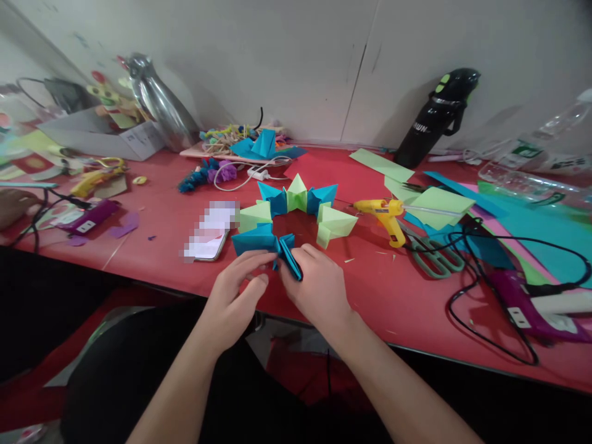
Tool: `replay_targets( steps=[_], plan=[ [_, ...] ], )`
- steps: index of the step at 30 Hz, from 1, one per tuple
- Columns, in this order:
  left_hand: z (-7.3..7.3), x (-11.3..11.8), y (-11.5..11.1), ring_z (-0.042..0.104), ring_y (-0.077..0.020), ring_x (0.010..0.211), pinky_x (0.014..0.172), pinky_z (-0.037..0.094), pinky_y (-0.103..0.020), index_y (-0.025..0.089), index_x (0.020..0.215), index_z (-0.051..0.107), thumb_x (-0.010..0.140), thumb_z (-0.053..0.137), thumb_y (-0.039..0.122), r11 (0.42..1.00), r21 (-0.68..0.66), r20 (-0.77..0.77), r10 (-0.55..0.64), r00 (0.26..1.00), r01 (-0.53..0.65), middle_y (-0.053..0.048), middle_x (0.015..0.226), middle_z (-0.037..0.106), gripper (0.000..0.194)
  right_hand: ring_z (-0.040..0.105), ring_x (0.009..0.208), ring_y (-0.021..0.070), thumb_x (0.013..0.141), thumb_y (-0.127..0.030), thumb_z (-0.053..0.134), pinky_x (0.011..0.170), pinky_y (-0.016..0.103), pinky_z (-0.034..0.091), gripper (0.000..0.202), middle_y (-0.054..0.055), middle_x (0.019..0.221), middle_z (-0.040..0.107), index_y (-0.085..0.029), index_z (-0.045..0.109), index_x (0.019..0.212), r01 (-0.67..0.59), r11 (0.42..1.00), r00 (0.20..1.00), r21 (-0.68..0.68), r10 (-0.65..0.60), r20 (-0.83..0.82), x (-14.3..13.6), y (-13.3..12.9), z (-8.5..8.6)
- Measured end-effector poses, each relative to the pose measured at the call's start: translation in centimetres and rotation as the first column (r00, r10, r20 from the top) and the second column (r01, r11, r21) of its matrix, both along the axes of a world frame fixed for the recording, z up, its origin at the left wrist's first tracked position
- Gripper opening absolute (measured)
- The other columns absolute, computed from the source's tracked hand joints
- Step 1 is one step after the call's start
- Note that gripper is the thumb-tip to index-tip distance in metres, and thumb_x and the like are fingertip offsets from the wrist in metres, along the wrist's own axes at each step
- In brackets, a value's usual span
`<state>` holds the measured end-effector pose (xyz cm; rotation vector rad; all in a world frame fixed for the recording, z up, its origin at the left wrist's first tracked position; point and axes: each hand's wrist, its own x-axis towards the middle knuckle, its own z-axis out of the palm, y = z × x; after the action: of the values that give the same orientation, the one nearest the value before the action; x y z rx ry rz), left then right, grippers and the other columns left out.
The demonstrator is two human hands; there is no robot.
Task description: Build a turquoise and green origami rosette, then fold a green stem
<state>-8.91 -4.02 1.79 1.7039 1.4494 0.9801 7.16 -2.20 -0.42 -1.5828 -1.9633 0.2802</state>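
Observation:
A ring of folded paper pieces in blue and light green [297, 196] stands on the red table in front of me. At its near side, my right hand [319, 280] grips a folded blue paper piece [290, 259], with the fingers partly hidden behind it. My left hand [238, 293] is bent inward, its fingertips at the left side of that piece, just below another blue paper piece [253, 239] of the ring. Thumb and forefinger are curled toward each other there. How firmly the left fingertips pinch the paper is hard to see.
A phone [213, 231] lies left of the ring. To the right are a yellow glue gun [383, 216], green-handled scissors [432, 256], a looping black cable [451, 305], a purple power strip [522, 305] and coloured paper sheets [536, 234]. A black bottle [437, 117] stands behind. Another person's hand [16, 206] is far left.

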Motion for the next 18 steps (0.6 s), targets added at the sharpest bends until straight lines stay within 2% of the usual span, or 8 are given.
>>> replay_targets(
  steps=[2, 3, 6, 8, 10, 13, 15, 18],
  plan=[
    [0.2, 0.0, 0.0, 0.063, -0.0213, 0.112, 0.090, 0.053, -0.031, 0.024, 0.107, 0.075, 0.092, 0.054, 0.026, 0.996, 0.088, -0.011, 0.019, 1.000, -0.018, -0.004, 0.120, 0.068, 0.026, 0.058, 0.073, 0.0156, 0.094, -0.033, 0.056, 0.057, 0.028, 0.027, 0.022, 0.001, 0.079, 0.062, -0.020, 0.060, 0.076, 0.018, 1.000, 1.000, 0.006, -0.018, -0.008, 0.1, 0.3, -0.2],
    [0.2, -0.1, 0.0, 0.064, -0.0202, 0.107, 0.085, 0.053, -0.030, 0.024, 0.104, 0.075, 0.092, 0.055, 0.025, 0.986, 0.155, -0.018, 0.070, 0.997, -0.066, -0.004, 0.116, 0.067, 0.023, 0.057, 0.072, 0.0151, 0.094, -0.032, 0.056, 0.057, 0.028, 0.027, 0.022, 0.001, 0.078, 0.061, -0.020, 0.059, 0.075, 0.026, 1.000, 1.000, 0.008, -0.026, -0.015, 0.2, 0.4, -0.3],
    [0.1, -0.7, 0.4, 0.063, -0.0171, 0.088, 0.074, 0.051, -0.030, 0.022, 0.105, 0.070, 0.087, 0.065, 0.026, 0.883, 0.366, -0.029, 0.327, 0.944, -0.295, -0.005, 0.109, 0.064, 0.019, 0.053, 0.069, 0.0138, 0.093, -0.031, 0.056, 0.056, 0.028, 0.026, 0.024, 0.000, 0.075, 0.058, -0.020, 0.057, 0.072, 0.045, 0.999, 0.998, 0.009, -0.044, -0.044, 0.3, 0.7, -0.5],
    [-0.3, -1.3, 0.7, 0.063, -0.0176, 0.087, 0.074, 0.052, -0.031, 0.021, 0.114, 0.065, 0.080, 0.073, 0.028, 0.827, 0.417, -0.048, 0.434, 0.900, -0.377, -0.006, 0.114, 0.062, 0.035, 0.052, 0.068, 0.0133, 0.093, -0.031, 0.057, 0.056, 0.028, 0.026, 0.023, 0.000, 0.074, 0.057, -0.020, 0.056, 0.071, 0.047, 0.999, 0.997, 0.006, -0.046, -0.063, 0.4, 0.8, -0.5],
    [-0.8, -1.7, 1.1, 0.065, -0.0202, 0.092, 0.077, 0.054, -0.032, 0.021, 0.120, 0.060, 0.077, 0.077, 0.032, 0.863, 0.356, -0.084, 0.412, 0.907, -0.359, -0.007, 0.118, 0.064, 0.048, 0.051, 0.067, 0.0134, 0.093, -0.031, 0.057, 0.056, 0.027, 0.026, 0.023, -0.001, 0.074, 0.056, -0.021, 0.055, 0.072, 0.038, 0.999, 0.996, -0.003, -0.038, -0.076, 0.6, 0.8, -0.4],
    [-1.5, -1.8, 1.3, 0.069, -0.0203, 0.089, 0.082, 0.055, -0.033, 0.024, 0.115, 0.065, 0.084, 0.071, 0.035, 0.945, 0.197, -0.141, 0.291, 0.946, -0.261, -0.003, 0.106, 0.071, 0.034, 0.051, 0.068, 0.0140, 0.093, -0.031, 0.055, 0.057, 0.027, 0.028, 0.024, 0.000, 0.075, 0.056, -0.021, 0.054, 0.072, 0.022, 1.000, 0.996, -0.015, -0.023, -0.084, 0.7, 0.7, -0.2],
    [-1.7, -1.5, 1.3, 0.070, -0.0195, 0.085, 0.085, 0.055, -0.033, 0.025, 0.110, 0.069, 0.088, 0.067, 0.036, 0.959, 0.159, -0.171, 0.261, 0.950, -0.235, -0.001, 0.099, 0.073, 0.025, 0.052, 0.069, 0.0146, 0.093, -0.032, 0.054, 0.057, 0.027, 0.030, 0.024, 0.001, 0.076, 0.057, -0.021, 0.054, 0.072, 0.017, 1.000, 0.995, -0.027, -0.019, -0.095, 0.7, 0.6, 0.0],
    [-1.9, -1.1, 1.3, 0.071, -0.0203, 0.087, 0.088, 0.055, -0.033, 0.026, 0.111, 0.071, 0.089, 0.066, 0.036, 0.957, 0.167, -0.180, 0.266, 0.947, -0.237, 0.000, 0.103, 0.075, 0.025, 0.055, 0.072, 0.0155, 0.093, -0.033, 0.055, 0.059, 0.027, 0.034, 0.022, 0.002, 0.080, 0.059, -0.021, 0.056, 0.075, -0.006, 0.998, 0.990, -0.059, -0.003, -0.143, 0.4, 0.1, 0.4]
  ],
)
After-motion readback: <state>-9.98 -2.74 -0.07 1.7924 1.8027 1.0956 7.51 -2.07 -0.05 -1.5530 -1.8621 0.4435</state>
